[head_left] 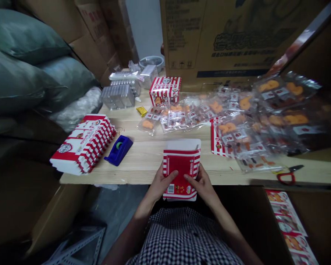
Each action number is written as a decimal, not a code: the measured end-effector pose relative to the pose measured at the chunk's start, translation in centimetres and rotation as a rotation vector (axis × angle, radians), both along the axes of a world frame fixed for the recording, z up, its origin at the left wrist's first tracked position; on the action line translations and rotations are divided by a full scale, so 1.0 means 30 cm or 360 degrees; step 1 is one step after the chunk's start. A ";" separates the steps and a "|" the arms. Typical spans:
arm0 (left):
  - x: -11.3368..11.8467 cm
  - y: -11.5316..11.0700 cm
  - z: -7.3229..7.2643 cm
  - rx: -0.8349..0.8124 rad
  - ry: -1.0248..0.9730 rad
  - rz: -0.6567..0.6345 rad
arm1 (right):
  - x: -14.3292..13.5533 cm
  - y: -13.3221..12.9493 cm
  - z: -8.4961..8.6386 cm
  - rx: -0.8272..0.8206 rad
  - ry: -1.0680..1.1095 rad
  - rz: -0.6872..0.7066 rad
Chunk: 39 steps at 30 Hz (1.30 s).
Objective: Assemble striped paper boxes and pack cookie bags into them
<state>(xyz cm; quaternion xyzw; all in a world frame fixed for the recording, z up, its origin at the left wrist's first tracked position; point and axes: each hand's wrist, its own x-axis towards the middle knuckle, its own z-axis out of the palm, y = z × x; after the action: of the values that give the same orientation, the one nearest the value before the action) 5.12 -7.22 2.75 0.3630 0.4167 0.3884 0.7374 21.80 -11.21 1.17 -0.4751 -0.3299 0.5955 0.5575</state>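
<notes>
Between my two hands is a flattened red-and-white striped carton (181,162), held over the table's front edge with its barcode side facing me. My left hand (163,181) grips its left side, thumb across the red panel. On the other side my right hand (200,182) grips the right edge, thumb also on the panel. The fingers behind the carton are hidden. A pale flap shows at the carton's top. Ahead lie clear packets (176,117) with orange pieces inside, and an assembled striped box (165,90) stands behind them.
A stack of flat striped cartons (82,141) lies at left beside a blue tape dispenser (119,150). Clear plastic trays (118,96) stand at the back. More packets (281,121) pile up at right, near red-handled scissors (288,176). A large cardboard box (187,40) rises behind.
</notes>
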 end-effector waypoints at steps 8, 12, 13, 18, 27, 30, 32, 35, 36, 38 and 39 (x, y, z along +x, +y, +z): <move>-0.033 -0.002 0.014 -0.0022 -0.0109 -0.0135 | 0.008 -0.022 -0.019 -0.0140 0.0022 0.0166; -0.052 0.006 -0.018 0.0032 -0.0079 -0.0042 | 0.012 -0.038 -0.033 -0.0201 0.0163 0.0286; -0.050 0.004 -0.032 0.0033 -0.0064 -0.0028 | 0.013 -0.040 -0.038 -0.0213 0.0171 0.0288; -0.012 -0.037 -0.103 -0.0055 -0.0048 -0.0012 | 0.025 -0.015 -0.051 -0.0219 0.0061 0.0096; -0.064 -0.033 -0.040 -0.0083 -0.0077 -0.0259 | 0.056 0.058 0.001 -0.0101 0.0032 -0.0025; -0.115 -0.046 -0.046 -0.0124 -0.0047 -0.0439 | 0.053 0.042 -0.007 -0.0112 0.0025 -0.0063; -0.130 -0.059 -0.058 -0.0122 -0.0018 -0.0370 | 0.049 0.014 -0.016 -0.0112 0.0055 -0.0043; -0.126 -0.069 -0.069 -0.0126 -0.0008 -0.0216 | 0.042 -0.046 -0.019 -0.0177 0.0164 0.0154; -0.122 -0.068 -0.069 -0.0127 -0.0012 -0.0187 | 0.040 -0.066 -0.016 -0.0216 0.0208 0.0221; -0.113 -0.061 -0.067 -0.0123 -0.0020 -0.0192 | 0.034 -0.101 -0.010 -0.0286 0.0270 0.0261; -0.111 -0.054 -0.065 -0.0119 -0.0020 -0.0219 | 0.031 -0.114 -0.008 -0.0297 0.0277 0.0224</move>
<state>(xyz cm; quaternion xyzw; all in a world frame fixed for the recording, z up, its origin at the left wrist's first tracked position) 1.79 -8.85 0.80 0.3607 0.4001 0.3233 0.7780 22.72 -14.63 0.94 -0.4472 -0.2559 0.7002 0.4942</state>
